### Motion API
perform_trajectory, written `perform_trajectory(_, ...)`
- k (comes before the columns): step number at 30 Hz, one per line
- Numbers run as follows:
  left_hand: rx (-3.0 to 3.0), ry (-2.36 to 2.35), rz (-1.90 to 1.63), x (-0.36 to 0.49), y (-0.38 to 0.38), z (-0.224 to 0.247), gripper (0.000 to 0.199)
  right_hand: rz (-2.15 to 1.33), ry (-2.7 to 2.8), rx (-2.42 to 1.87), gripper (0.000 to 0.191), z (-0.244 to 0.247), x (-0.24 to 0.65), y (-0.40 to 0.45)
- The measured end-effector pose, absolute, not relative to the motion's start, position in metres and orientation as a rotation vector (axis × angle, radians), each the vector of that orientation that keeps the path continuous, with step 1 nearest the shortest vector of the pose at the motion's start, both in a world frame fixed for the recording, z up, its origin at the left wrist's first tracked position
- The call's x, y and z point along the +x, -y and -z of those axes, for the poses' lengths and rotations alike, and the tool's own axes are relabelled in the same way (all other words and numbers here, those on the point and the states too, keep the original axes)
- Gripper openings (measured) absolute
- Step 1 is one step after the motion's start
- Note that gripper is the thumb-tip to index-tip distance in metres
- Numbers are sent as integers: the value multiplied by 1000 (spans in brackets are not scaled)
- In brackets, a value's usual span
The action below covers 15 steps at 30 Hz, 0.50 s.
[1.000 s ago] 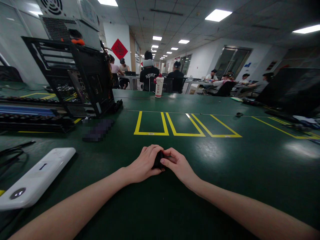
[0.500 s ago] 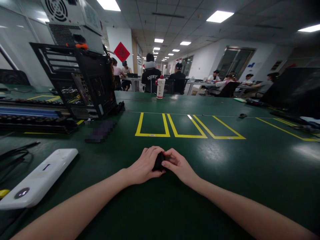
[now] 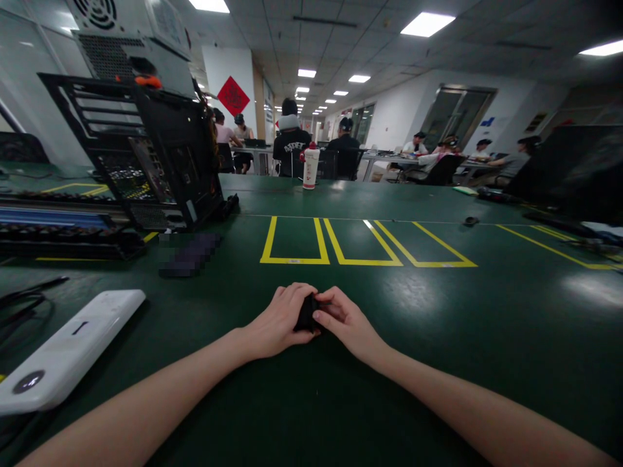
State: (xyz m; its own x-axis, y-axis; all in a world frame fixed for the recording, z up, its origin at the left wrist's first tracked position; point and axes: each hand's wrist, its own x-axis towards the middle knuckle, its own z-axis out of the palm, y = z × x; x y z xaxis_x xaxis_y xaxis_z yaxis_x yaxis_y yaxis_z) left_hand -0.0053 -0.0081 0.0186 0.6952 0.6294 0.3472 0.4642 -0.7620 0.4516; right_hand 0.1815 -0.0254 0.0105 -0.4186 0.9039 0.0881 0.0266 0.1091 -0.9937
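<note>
A small black object [image 3: 306, 314] stands at the middle of the green table [image 3: 389, 402], partly covered by my fingers. My left hand [image 3: 281, 319] is wrapped over its left side and top, with the thumb at its lower edge. From the right, my right hand [image 3: 348, 323] pinches the object's right edge between thumb and fingers. What the object is, I cannot make out. Beyond the hands, yellow tape outlines [image 3: 294, 261] mark the table.
At left lie a white device [image 3: 80, 350], black cables [image 3: 29, 298] and a dark blurred item [image 3: 191, 255]. Behind them stands an open black computer case [image 3: 180, 155]. A white bottle [image 3: 310, 170] is at the far edge. People [image 3: 292, 146] sit beyond.
The view has shifted slightly, so the computer case and white device sit a little further left in it. Both hands keep the same hold on the black object.
</note>
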Motion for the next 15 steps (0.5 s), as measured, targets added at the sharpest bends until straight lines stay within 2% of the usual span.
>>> perform_trajectory(5,2576,-873,-654,-5,9,-21,58,-1404,1608,-1010,27,-11,182,24)
perform_trajectory(10,2580,-865,-664,-5,9,-22,56,-1417,1668,-960,20,-9,184,24)
perform_trajectory(15,2589,-857,-705,-5,7,-18,57,-1461,1674,-886,23,-10,184,27)
